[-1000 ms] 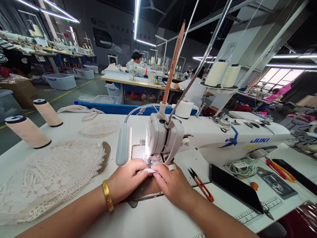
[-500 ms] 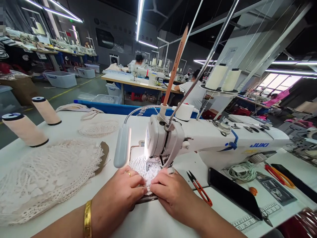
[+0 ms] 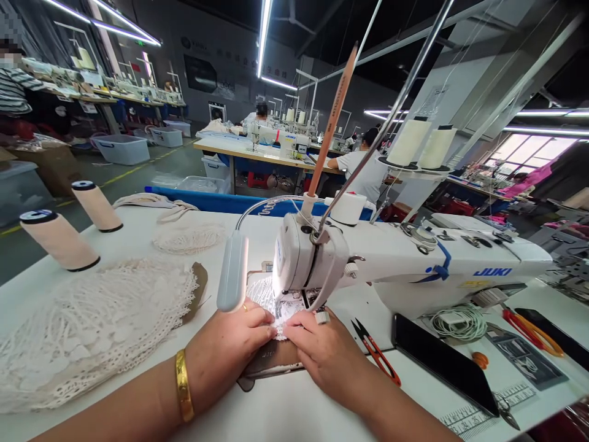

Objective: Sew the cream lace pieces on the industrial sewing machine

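At the lower centre of the frame, the left hand (image 3: 227,341) and right hand (image 3: 329,353), fingers bent, pinch the near end of a white lace piece (image 3: 261,292) between thumbs and fingertips. The lace lies beneath the head of a sewing machine (image 3: 297,261); thread snips (image 3: 368,341) lie right of centre.

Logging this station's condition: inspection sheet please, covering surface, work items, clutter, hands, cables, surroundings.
Surface: white table, ruler markings at right front
Work items: lace piece under the sewing head; larger lace pile at left
Clutter: red-handled snips, black phone-like slab on right
Hands: left hand, right hand both touching lace piece; pinch unclear
Cables: coiled cable on right
Surroundings: plastic bin on floor; sewing bench and person in white shirt beyond
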Demonstrator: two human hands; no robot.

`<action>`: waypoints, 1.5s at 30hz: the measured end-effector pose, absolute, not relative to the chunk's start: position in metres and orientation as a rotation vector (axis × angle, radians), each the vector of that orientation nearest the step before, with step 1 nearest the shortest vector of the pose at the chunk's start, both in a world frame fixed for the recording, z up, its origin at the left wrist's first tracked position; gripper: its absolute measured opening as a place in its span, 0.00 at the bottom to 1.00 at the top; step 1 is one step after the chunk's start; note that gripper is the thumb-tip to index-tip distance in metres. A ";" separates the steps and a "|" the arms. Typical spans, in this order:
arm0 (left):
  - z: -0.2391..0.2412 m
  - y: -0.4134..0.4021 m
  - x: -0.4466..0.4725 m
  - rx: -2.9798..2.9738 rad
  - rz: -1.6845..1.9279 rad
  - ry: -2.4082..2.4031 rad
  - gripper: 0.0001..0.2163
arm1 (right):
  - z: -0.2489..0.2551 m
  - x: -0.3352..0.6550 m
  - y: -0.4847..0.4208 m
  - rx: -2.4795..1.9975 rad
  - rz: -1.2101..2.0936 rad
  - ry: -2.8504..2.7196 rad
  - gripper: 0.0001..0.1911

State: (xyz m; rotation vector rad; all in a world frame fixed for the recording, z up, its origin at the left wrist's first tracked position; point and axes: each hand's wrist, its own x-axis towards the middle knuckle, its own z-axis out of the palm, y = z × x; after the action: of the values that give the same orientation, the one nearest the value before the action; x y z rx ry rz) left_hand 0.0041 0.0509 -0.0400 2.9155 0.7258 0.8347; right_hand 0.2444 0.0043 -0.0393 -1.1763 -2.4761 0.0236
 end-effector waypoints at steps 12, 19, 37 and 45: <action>-0.035 0.046 0.004 2.940 0.899 0.586 0.13 | -0.040 0.242 0.004 -1.109 0.029 -2.413 0.20; -0.039 0.051 0.004 2.959 0.823 0.678 0.14 | -0.046 0.242 0.007 -1.163 0.033 -2.398 0.22; -0.045 0.063 0.005 3.001 0.811 0.772 0.14 | -0.046 0.239 0.013 -1.211 -0.026 -2.304 0.22; -0.042 0.062 0.006 2.958 0.804 0.776 0.14 | -0.047 0.239 0.013 -1.214 -0.004 -2.283 0.24</action>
State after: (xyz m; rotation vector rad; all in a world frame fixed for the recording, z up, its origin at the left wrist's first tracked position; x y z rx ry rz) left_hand 0.0061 0.0617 -0.0417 2.9578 0.7761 0.8040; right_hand 0.2386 0.0125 -0.0468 -1.2141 -2.2830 -0.0042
